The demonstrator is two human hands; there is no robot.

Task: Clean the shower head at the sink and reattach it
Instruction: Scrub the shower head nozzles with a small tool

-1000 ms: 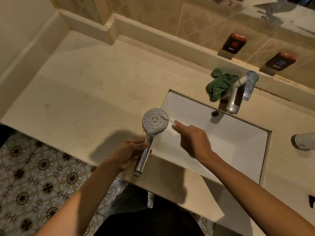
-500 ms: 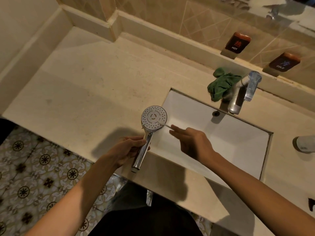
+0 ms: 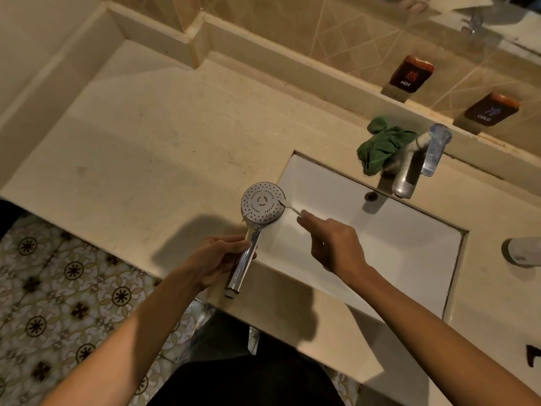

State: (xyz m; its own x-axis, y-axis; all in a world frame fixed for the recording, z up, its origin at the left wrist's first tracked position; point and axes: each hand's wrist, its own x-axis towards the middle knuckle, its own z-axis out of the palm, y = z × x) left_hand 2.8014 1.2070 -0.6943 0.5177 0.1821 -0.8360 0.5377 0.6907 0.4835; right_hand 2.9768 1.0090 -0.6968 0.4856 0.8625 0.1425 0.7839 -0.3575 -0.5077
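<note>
The left hand [image 3: 218,259] grips the shower head [image 3: 263,203] by its chrome handle, face up beside the sink [image 3: 380,235]. The right hand [image 3: 333,244] pinches a thin white brush [image 3: 288,207] (its type is unclear) against the face's right edge. Hard scrubbing could twist the slick handle loose.

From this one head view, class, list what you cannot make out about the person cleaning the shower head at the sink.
- The right hand hides most of the thin white tool; its kind is unclear.
- Nozzle dirt on the shower head: too small and dim to see.
- White object on the counter: cut off by the right edge.
- The left hand covers part of the handle.
</note>
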